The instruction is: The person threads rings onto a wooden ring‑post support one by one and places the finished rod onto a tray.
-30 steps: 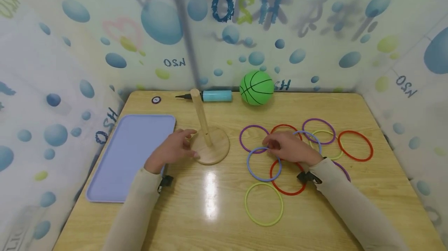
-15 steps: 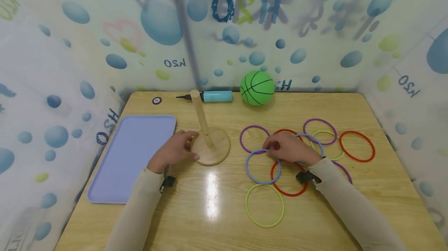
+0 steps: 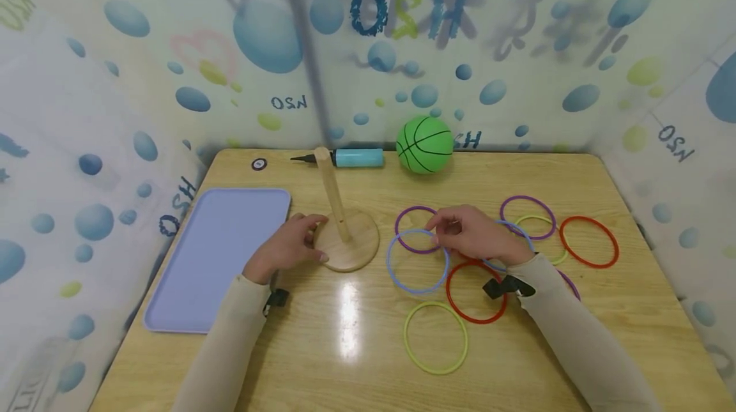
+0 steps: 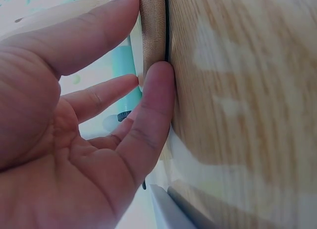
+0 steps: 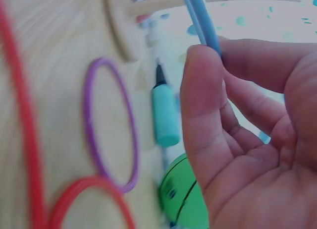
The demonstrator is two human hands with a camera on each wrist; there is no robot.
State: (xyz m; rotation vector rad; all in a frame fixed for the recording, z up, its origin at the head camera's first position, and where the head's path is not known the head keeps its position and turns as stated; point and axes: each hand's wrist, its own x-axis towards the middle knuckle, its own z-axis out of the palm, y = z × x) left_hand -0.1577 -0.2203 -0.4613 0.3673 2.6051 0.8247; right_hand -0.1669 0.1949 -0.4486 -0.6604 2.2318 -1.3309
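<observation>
My left hand (image 3: 290,244) grips the near left rim of the round wooden base (image 3: 356,246) of an upright peg stand (image 3: 331,188). In the left wrist view the thumb (image 4: 153,105) and fingers pinch the base's edge (image 4: 152,26). My right hand (image 3: 471,233) pinches a light blue ring (image 3: 388,263) at its right side and holds it just right of the base, over a purple ring (image 3: 418,207). In the right wrist view the blue ring (image 5: 203,21) runs up between thumb and fingertips.
Several more rings lie on the table: red (image 3: 476,322), yellow-green (image 3: 404,335), purple (image 3: 528,196), red (image 3: 589,217). A lilac tray (image 3: 218,259) sits at the left. A blue pump (image 3: 356,158) and a green ball (image 3: 424,144) lie by the back wall.
My right hand has lifted the blue ring off the red ring and carried it left toward the peg stand. My left hand has stayed on the base.
</observation>
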